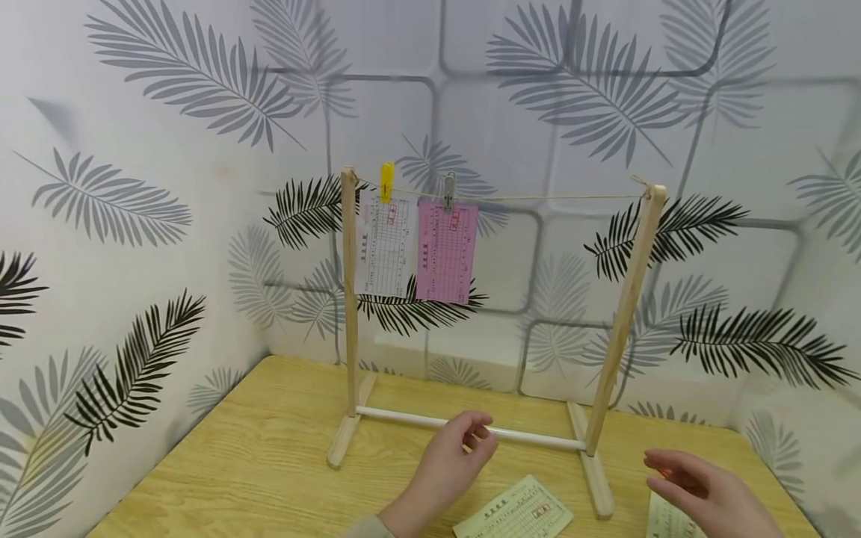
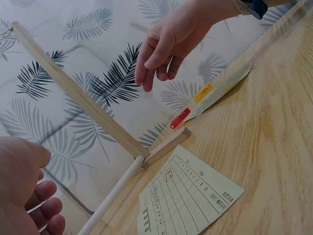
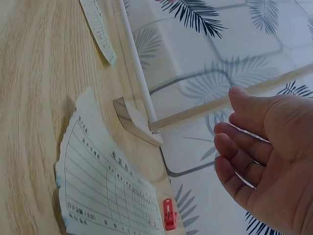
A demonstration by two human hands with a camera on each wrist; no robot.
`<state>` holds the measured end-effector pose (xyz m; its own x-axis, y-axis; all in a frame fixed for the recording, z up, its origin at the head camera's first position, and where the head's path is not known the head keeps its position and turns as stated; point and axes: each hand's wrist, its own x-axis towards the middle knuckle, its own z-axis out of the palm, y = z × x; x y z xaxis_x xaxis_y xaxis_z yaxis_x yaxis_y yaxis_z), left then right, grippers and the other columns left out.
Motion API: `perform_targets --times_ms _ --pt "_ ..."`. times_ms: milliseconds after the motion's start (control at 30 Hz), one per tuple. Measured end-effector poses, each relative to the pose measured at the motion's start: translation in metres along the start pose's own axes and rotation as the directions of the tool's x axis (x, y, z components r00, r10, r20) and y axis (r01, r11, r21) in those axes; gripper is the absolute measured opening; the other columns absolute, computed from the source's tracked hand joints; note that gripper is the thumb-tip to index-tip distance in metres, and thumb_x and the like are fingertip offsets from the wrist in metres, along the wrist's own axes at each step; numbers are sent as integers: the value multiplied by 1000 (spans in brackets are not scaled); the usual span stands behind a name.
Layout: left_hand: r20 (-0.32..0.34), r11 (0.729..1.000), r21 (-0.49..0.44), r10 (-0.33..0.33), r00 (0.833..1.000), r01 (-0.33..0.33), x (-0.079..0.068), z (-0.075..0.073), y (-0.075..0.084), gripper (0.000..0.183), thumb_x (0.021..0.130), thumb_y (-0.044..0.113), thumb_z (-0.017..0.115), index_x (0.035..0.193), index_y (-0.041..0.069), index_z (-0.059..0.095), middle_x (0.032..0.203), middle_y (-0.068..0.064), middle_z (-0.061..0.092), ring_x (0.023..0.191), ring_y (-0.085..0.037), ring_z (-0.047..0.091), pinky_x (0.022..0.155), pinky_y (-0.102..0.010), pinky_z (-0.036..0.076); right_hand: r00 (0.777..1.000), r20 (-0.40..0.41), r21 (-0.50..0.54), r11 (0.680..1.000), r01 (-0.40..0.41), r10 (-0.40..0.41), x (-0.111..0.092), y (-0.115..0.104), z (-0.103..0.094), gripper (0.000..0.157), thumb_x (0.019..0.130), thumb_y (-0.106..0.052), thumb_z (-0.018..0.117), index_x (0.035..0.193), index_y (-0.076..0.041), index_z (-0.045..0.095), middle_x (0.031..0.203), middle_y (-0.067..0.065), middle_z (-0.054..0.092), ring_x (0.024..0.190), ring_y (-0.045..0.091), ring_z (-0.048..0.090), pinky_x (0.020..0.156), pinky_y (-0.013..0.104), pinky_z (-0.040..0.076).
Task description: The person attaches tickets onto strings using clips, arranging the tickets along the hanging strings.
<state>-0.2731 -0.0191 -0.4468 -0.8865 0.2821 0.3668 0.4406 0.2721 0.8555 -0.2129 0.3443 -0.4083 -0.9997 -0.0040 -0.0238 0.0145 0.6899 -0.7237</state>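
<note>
My left hand (image 1: 452,457) hovers in front of the rack's white crossbar (image 1: 538,438), fingers loosely bent around nothing. On the table below it lies a pale yellow-green printed slip (image 1: 518,512). To the right, my right hand (image 1: 716,489) is raised with relaxed fingers and holds nothing. A second pale slip (image 3: 105,171) lies under that hand, partly hidden by it in the head view. Beside this slip are a red clothespin (image 2: 180,118) and a yellow clothespin (image 2: 203,92). A white slip (image 1: 385,258) hangs from the string by a yellow clothespin (image 1: 386,182); a pink slip (image 1: 446,258) hangs by a grey one (image 1: 449,191).
The wooden rack stands on the wood-grain table (image 1: 255,448), with a left post (image 1: 350,299) and a leaning right post (image 1: 625,321). A thin string (image 1: 558,198) joins their tops. Leaf-patterned walls (image 1: 168,261) rise behind and beside the table.
</note>
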Motion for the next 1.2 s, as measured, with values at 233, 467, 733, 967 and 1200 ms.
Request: perform_targets --times_ms 233,467,733,967,1200 --pt "61 999 46 -14 998 11 -6 7 -3 30 99 35 66 122 16 65 103 11 60 88 -7 58 74 -27 50 999 -1 94 995 -47 47 2 17 -5 74 93 -46 71 144 4 50 132 21 62 108 28 67 85 40 56" --pt "87 990 140 -10 996 -2 -12 14 -7 34 97 38 69 124 17 65 105 7 62 92 -13 58 75 -27 48 996 -83 12 999 -41 42 8 34 -10 79 91 -53 69 143 5 51 123 18 67 95 21 67 81 40 57" --pt "107 984 178 -23 994 3 -15 19 -12 40 93 37 74 126 17 65 105 8 62 95 -17 58 77 -27 48 994 -78 -42 996 -79 75 21 52 -20 92 91 -62 64 146 8 43 136 29 55 106 33 62 86 49 54" --pt "161 976 216 -41 986 6 -14 19 -17 47 93 40 73 130 14 64 107 3 63 95 -16 57 76 -28 47 989 -66 -129 982 -141 133 30 67 -29 102 89 -73 55 146 10 40 143 36 43 122 56 44 91 60 47" --pt "184 968 251 -41 982 -7 -17 24 -18 51 92 42 73 132 12 63 108 3 63 94 -14 54 75 -28 45 989 -72 -119 984 -133 125 35 87 -32 100 91 -71 56 146 11 39 143 37 42 121 58 43 88 57 50"
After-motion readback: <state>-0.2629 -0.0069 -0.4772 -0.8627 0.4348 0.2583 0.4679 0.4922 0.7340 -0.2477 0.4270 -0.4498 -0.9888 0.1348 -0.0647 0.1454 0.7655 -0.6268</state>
